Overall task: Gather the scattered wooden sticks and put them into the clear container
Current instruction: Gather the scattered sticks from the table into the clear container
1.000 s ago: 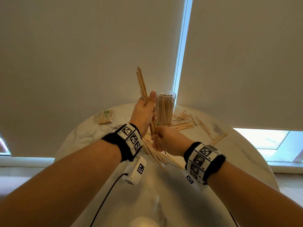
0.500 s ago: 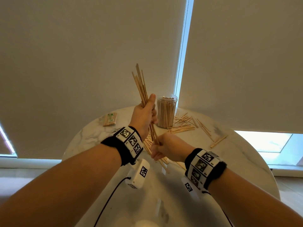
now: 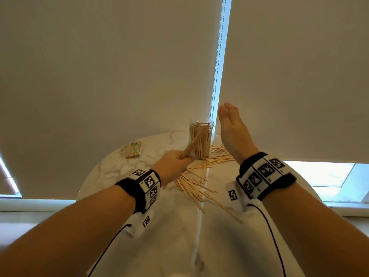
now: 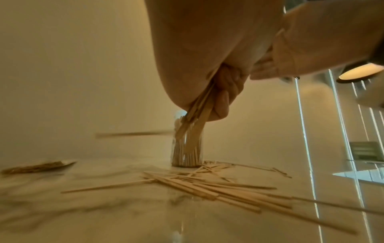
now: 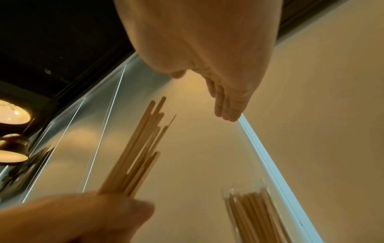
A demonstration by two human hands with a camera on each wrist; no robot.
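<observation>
The left hand (image 3: 174, 161) grips a bundle of wooden sticks (image 3: 193, 145), whose tips overlap the clear container (image 3: 201, 141). The right hand (image 3: 233, 131) is raised, fingers straight and empty. Loose sticks (image 3: 196, 183) on the counter (image 3: 111, 164) are partly hidden by the wrists.

Daylight leaks in cold and blue through the gap between the blinds (image 3: 216, 80), so my head view stays dim and wide-angle bowed at its edges. My wrist views glow amber under round ceiling lamps (image 4: 360, 73), with the sticks (image 5: 135, 157) in my left hand (image 5: 68, 218) motion-blurred.
</observation>
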